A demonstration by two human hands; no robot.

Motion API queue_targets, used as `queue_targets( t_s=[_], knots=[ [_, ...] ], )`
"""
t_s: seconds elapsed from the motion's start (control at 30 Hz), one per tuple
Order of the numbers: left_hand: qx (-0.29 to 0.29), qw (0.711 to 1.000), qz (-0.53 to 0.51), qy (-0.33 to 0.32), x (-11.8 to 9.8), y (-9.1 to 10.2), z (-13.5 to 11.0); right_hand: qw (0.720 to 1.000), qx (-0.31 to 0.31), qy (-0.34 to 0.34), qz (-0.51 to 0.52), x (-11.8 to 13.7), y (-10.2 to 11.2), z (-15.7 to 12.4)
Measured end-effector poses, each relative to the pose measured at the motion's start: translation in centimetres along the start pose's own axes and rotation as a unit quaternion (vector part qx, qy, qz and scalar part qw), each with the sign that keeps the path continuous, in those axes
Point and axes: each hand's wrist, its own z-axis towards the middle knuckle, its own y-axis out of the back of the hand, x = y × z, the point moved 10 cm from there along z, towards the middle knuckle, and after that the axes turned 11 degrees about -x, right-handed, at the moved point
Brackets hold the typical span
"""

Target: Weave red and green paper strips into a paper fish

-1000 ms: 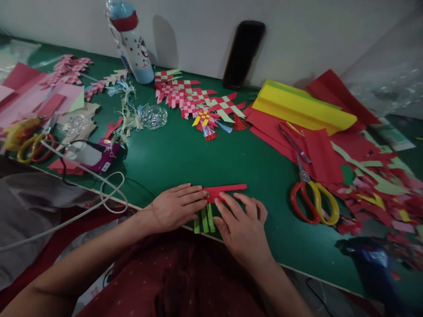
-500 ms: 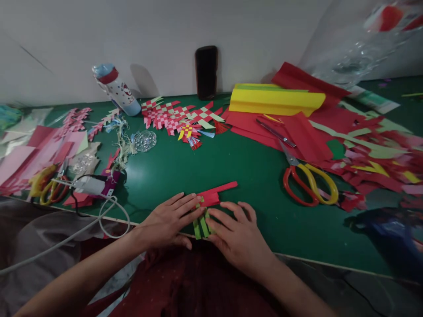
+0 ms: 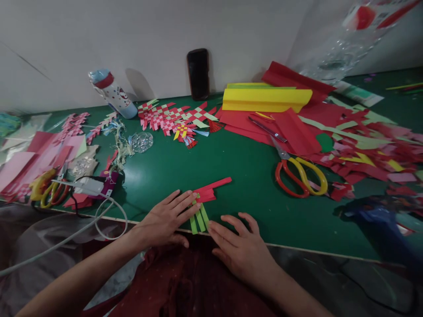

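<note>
Near the front edge of the green table (image 3: 172, 167), red paper strips (image 3: 208, 192) and light green paper strips (image 3: 200, 219) lie crossed over each other. The red ones point to the right, the green ones toward me. My left hand (image 3: 168, 215) rests flat on the left part of the strips, fingers stretched out, hiding where they cross. Just right of the green strips is my right hand (image 3: 243, 240), its fingers spread and loosely bent. Its index fingertip is at the rightmost green strip; whether it touches is hard to tell. Nothing shows in its grasp.
Red-and-yellow-handled scissors (image 3: 299, 176) lie to the right, beside paper scraps (image 3: 366, 149). Woven paper fish (image 3: 172, 116) lie at the back. A bottle (image 3: 114, 93) and a phone (image 3: 198, 74) stand by the wall. A charger with cable (image 3: 89, 186) lies left. Yellow paper (image 3: 267, 100) is behind.
My right hand has drawn back from the strips toward me, uncovering more of the green ones. My left hand stays on the strips. The view has shifted slightly.
</note>
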Motion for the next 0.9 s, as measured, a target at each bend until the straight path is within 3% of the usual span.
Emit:
queue_targets(
  t_s=[0.2, 0.37, 0.5, 0.63, 0.9],
  knots=[
    [-0.018, 1.000, -0.018, -0.004, 0.0, 0.1, 0.0, 0.999, -0.002, -0.008, 0.045, 0.0, 1.2, 0.2],
    [-0.022, 0.999, -0.030, 0.001, 0.1, 0.1, -0.2, 0.996, -0.025, -0.024, 0.080, -0.4, 2.7, 2.8],
    [-0.036, 0.999, -0.036, 0.008, 0.3, 0.1, -0.4, 0.998, -0.012, -0.063, 0.001, -1.5, 1.4, 4.3],
    [-0.053, 0.997, -0.054, 0.014, 0.4, 0.0, -0.5, 0.997, 0.028, -0.064, -0.020, -1.3, -0.4, 3.8],
    [-0.072, 0.994, -0.074, 0.018, 0.5, 0.0, -0.5, 0.997, 0.035, -0.063, 0.010, -0.9, -0.6, 3.1]
  ],
)
